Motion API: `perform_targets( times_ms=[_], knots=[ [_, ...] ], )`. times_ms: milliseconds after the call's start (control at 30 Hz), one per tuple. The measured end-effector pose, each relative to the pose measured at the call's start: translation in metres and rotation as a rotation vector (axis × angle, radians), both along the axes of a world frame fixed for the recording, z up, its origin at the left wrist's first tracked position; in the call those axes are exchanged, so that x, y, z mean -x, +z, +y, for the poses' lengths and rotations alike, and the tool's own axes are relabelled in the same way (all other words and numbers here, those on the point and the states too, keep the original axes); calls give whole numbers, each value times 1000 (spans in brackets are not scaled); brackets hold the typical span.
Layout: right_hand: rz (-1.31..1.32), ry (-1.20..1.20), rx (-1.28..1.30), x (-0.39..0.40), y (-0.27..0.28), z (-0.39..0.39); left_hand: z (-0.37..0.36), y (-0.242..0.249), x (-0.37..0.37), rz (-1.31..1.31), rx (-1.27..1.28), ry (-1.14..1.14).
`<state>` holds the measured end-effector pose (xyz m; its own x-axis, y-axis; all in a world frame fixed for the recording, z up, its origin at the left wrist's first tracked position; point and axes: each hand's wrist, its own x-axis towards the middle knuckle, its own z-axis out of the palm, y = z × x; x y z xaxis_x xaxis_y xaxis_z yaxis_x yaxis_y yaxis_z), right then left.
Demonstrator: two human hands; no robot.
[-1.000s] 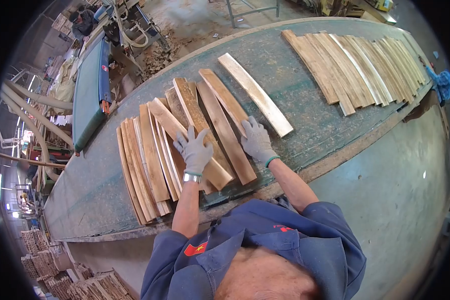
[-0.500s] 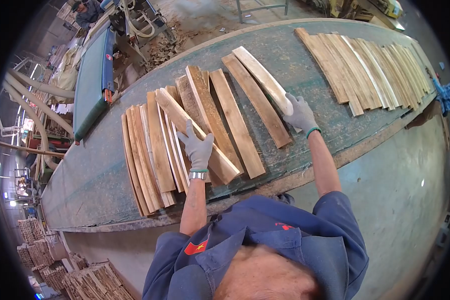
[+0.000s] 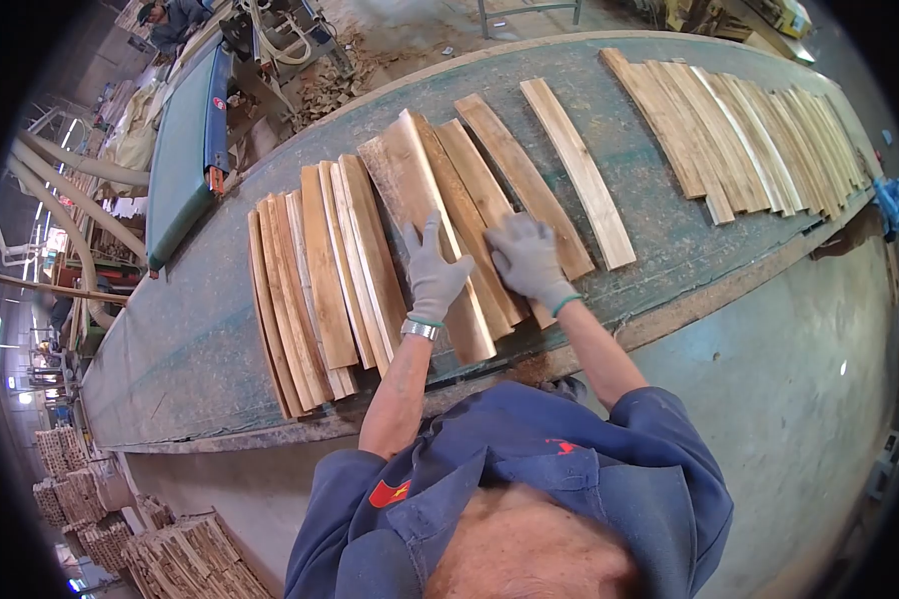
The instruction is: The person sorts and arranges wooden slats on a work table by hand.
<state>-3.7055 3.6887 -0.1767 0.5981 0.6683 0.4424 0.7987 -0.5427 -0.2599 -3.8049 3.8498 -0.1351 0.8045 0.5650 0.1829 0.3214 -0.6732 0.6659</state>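
Resting left hand (image 3: 438,280), spread wide, on bright-edged board (image 3: 404,180); laying right hand (image 3: 531,262), half-curled, over nearby plank (image 3: 481,175), midway along table (image 3: 205,349). Cannot tell if gripping. Could knock both askew by pushing unevenly, or get pinched between close edges.

The lone board (image 3: 577,172) and the board row (image 3: 737,140) flank a passable lane.

Woodworking workshop: wooden strips (image 3: 579,172), stacked timber (image 3: 195,564) (plus thick hoses (image 3: 90,165)).
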Motion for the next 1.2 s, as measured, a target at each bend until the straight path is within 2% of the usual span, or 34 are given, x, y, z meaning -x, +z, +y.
perform_targets(
  times_ms=[100,133,200,233,267,333,367,467,567,667,700,800,833,867,967,1033,1133,1200],
  knots=[
    [98,-25,-139,-22,-30,-4,17,-5,15,-47,5,4],
    [32,-64,-85,-29,-21,-11,22,-8,24,-52,22,12],
    [129,-138,80,-52,-2,-27,26,-15,37,-63,37,136],
    [32,-183,72,-64,-2,-30,30,-18,45,-38,7,154],
    [86,-221,173,-67,-3,-33,35,-23,53,-15,-20,175],
    [186,-296,368,-66,30,-32,37,-22,58,20,-70,98],
    [24,-295,285,-70,13,-33,35,-23,61,56,-81,75],
    [484,-219,272,-89,31,-33,30,-24,63,72,-78,53],
    [771,56,-181,-106,3,-41,33,-22,62,55,-41,47],
    [449,-245,-7,-97,9,-36,32,-32,65,47,-46,36],
    [377,-259,-53,-91,9,-31,32,-32,66,49,-48,34],
    [224,-107,-51,-46,0,-3,30,-25,61,32,-18,45],
    [242,-62,103,-31,-8,6,29,-23,62,24,1,54],
    [200,-107,128,-31,-9,6,32,-22,64,-2,29,54],
    [71,-239,216,-53,-5,1,50,-13,77,-129,96,68],
    [87,-360,318,-83,16,-9,60,25,94,-154,80,88],
    [0,-460,244,-141,-17,-40,98,62,128,-134,-123,192],
    [-10,-630,217,-170,-28,-49,127,84,159,-133,-62,315]
  ],
)
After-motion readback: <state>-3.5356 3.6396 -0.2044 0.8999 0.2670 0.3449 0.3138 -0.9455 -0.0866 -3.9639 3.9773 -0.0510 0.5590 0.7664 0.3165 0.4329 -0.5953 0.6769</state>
